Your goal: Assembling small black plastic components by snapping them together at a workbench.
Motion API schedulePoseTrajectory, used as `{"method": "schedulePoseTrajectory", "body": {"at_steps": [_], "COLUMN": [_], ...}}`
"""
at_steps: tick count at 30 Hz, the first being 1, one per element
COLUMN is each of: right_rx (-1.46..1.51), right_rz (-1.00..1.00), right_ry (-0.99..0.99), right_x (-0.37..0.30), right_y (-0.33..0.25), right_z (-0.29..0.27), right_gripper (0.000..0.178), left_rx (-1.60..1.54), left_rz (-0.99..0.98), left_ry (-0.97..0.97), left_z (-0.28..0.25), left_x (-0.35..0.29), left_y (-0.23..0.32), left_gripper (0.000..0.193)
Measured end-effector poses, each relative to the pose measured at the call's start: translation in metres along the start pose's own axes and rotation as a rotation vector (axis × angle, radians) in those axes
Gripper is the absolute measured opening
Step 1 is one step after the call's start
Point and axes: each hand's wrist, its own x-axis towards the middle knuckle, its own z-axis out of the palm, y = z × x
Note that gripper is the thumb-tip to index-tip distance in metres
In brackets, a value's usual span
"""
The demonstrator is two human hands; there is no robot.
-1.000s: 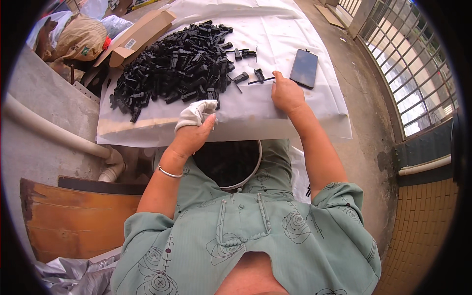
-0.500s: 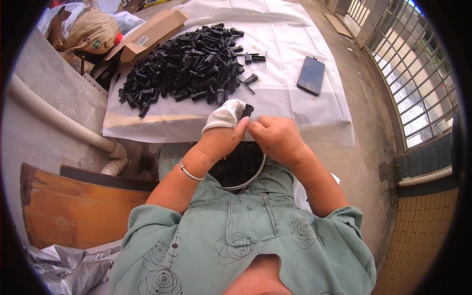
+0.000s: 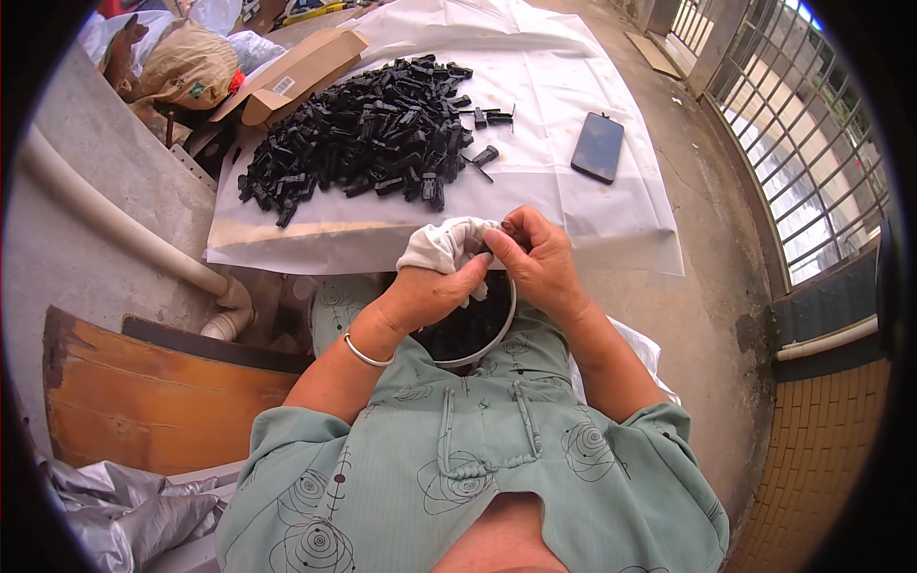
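My left hand (image 3: 427, 295) is closed, its fingers wrapped in a white cloth or glove (image 3: 441, 245). Held in it is a small black plastic part, now mostly hidden by the fingers. My right hand (image 3: 546, 263) meets it from the right, thumb and fingertips pinched at that same part. Below both hands, between my knees, sits a round white-rimmed bucket (image 3: 514, 310) with black pieces in it. On the table just beyond lies a big heap of similar black plastic parts (image 3: 368, 134); a few loose ones (image 3: 485, 156) lie at its right side.
White sheeting (image 3: 544, 76) covers the table. A dark phone (image 3: 598, 147) lies on its right part, and an opened cardboard box (image 3: 306, 72) rests behind the heap. Bags (image 3: 191, 67) are piled far left. A pipe (image 3: 115, 224) runs along the left wall; a barred gate (image 3: 802, 134) stands right.
My right hand has moved up and over the black part, with its fingers turned in against the left hand. The part, plainly visible before, is now mostly covered.
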Motion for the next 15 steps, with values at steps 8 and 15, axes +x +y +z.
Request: {"method": "schedulePoseTrajectory", "body": {"at_steps": [8, 15], "right_rx": [-0.155, 0.209], "right_rz": [-0.079, 0.045], "right_ry": [-0.094, 0.068], "right_x": [-0.012, -0.012], "right_y": [0.008, 0.031], "right_z": [0.009, 0.033], "right_gripper": [0.023, 0.027], "left_rx": [0.357, 0.651], "left_rz": [0.295, 0.47], "left_ry": [0.212, 0.258], "left_z": [0.006, 0.003], "left_x": [0.0, 0.005], "left_y": [-0.011, -0.013], "left_gripper": [0.026, 0.028]}}
